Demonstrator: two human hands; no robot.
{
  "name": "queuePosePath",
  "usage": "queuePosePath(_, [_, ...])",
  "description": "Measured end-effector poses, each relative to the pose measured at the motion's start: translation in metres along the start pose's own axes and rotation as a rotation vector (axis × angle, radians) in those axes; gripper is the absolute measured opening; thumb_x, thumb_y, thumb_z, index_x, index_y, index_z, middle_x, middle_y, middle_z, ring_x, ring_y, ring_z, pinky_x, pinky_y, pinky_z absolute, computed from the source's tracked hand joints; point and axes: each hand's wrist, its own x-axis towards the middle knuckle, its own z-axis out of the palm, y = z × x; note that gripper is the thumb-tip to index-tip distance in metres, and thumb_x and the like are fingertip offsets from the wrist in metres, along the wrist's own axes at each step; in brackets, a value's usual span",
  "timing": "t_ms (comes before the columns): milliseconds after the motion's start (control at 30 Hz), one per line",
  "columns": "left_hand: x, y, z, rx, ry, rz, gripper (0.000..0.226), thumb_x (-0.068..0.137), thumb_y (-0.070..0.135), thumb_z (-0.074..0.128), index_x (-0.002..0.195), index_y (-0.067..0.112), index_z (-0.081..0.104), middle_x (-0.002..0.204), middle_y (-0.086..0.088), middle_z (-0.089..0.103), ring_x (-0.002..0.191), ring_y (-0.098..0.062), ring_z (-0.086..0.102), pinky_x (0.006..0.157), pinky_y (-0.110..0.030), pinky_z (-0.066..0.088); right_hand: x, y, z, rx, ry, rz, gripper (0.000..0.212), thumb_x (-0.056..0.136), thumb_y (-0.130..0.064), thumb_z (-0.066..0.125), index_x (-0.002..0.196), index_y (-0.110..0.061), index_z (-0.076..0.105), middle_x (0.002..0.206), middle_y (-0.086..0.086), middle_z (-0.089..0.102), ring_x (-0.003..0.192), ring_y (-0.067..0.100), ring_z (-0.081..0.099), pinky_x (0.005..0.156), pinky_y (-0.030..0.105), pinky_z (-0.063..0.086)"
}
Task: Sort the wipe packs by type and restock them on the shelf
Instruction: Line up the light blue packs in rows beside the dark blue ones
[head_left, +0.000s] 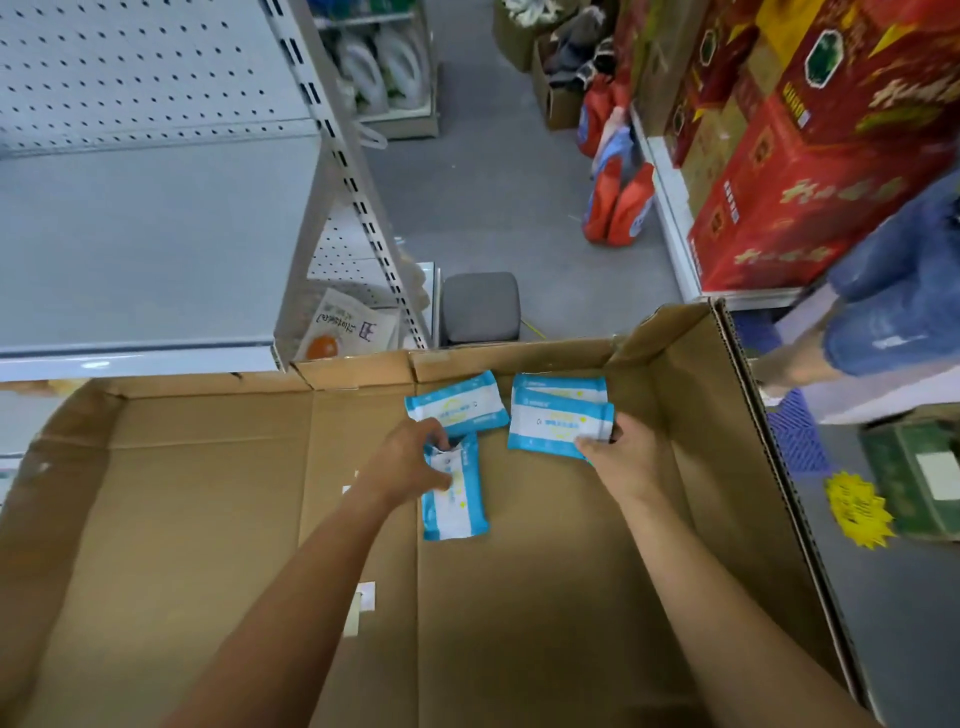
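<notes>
A big open cardboard box (208, 519) fills the foreground, and 4 blue-and-white wipe packs lie toward its far side. The left grip (410, 462) is clenched on the near pack (454, 506), fingers curled over its far end and thumb laid on its face; this pack runs lengthwise away from the person. Just beyond it, touching or nearly touching its far end, lies the far-left pack (460, 410), tilted a little. The right grip (623, 457) grasps the top pack (553, 428) at its right end, thumb on the face and fingertips tucked round the edge. That pack overlaps the bottom pack (558, 387), which sits against the far wall of the box. Whether either held pack is lifted off the cardboard cannot be told. Up and to the left stands the grey metal shelf (156, 234) with a pegboard back, its board bare. On the floor beyond are a grey stool (480, 306), orange detergent bottles (621, 208) and stacked red cartons (779, 171). A person in denim shorts (893, 291) stands at the right.
</notes>
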Motion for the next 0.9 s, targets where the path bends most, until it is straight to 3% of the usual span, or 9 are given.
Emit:
queuePosePath(100, [-0.005, 0.001, -0.008, 0.014, -0.039, -0.017, 0.042, 0.067, 0.01, 0.088, 0.086, 0.026, 0.054, 0.098, 0.003, 0.058, 0.088, -0.019, 0.057, 0.067, -0.024, 0.046, 0.002, -0.008, -0.007, 0.049, -0.085, -0.018, 0.025, 0.083, -0.004, 0.076, 0.103, -0.014, 0.067, 0.105, -0.001, 0.071, 0.09, 0.013, 0.069, 0.077, 0.027, 0.058])
queuePosePath(233, [-0.024, -0.013, -0.022, -0.069, -0.15, -0.139, 0.068, 0.076, 0.008, 0.084, 0.133, 0.024, 0.052, 0.12, 0.003, 0.055, 0.076, -0.017, 0.069, 0.055, -0.025, 0.056, -0.006, -0.023, -0.004, 0.131, -0.201, -0.053, 0.03, 0.086, -0.001, 0.073, 0.111, -0.015, 0.063, 0.109, 0.0, 0.07, 0.092, 0.013, 0.07, 0.073, 0.031, 0.062])
queuePosePath(333, [-0.042, -0.031, -0.03, -0.27, -0.049, -0.186, 0.034, 0.084, 0.009, 0.078, 0.114, 0.012, 0.063, 0.106, -0.008, 0.069, 0.08, -0.017, 0.072, 0.064, -0.037, 0.063, -0.019, -0.037, 0.006, 0.212, -0.281, -0.053, 0.028, 0.09, 0.001, 0.068, 0.113, -0.013, 0.062, 0.107, 0.0, 0.07, 0.089, 0.008, 0.069, 0.065, 0.021, 0.06])
queuePosePath(400, [-0.062, -0.04, -0.037, -0.428, 0.059, -0.203, 0.017, 0.088, 0.012, 0.075, 0.104, 0.012, 0.067, 0.1, -0.01, 0.073, 0.085, -0.021, 0.073, 0.071, -0.037, 0.063, -0.032, -0.049, 0.014, 0.244, -0.331, -0.051, 0.024, 0.092, 0.001, 0.065, 0.11, -0.014, 0.062, 0.101, -0.003, 0.07, 0.085, 0.005, 0.068, 0.062, 0.018, 0.058])
queuePosePath(567, [-0.11, -0.083, -0.065, -0.692, 0.315, -0.252, 0.018, 0.084, 0.02, 0.08, 0.098, 0.011, 0.073, 0.092, -0.004, 0.078, 0.088, -0.022, 0.075, 0.081, -0.038, 0.061, -0.07, -0.079, 0.052, 0.199, -0.416, -0.203, 0.017, 0.091, -0.003, 0.067, 0.106, -0.012, 0.068, 0.106, 0.006, 0.074, 0.088, 0.014, 0.072, 0.071, 0.029, 0.061])
queuePosePath(700, [-0.158, -0.118, -0.1, -0.83, 0.496, -0.219, 0.009, 0.086, 0.016, 0.078, 0.091, 0.014, 0.071, 0.081, 0.003, 0.078, 0.084, -0.017, 0.075, 0.07, -0.023, 0.06, -0.114, -0.111, 0.092, 0.111, -0.469, -0.311, 0.012, 0.092, -0.013, 0.07, 0.101, -0.02, 0.067, 0.1, -0.006, 0.073, 0.086, 0.002, 0.069, 0.066, 0.015, 0.055])
queuePosePath(900, [-0.235, -0.217, -0.155, -1.011, 0.641, -0.152, 0.03, 0.086, 0.02, 0.078, 0.11, 0.006, 0.069, 0.107, -0.01, 0.076, 0.098, -0.027, 0.074, 0.089, -0.047, 0.058, -0.192, -0.154, 0.183, 0.086, -0.504, -0.408, 0.014, 0.091, -0.014, 0.071, 0.102, -0.02, 0.067, 0.099, -0.007, 0.073, 0.087, 0.002, 0.069, 0.07, 0.015, 0.055])
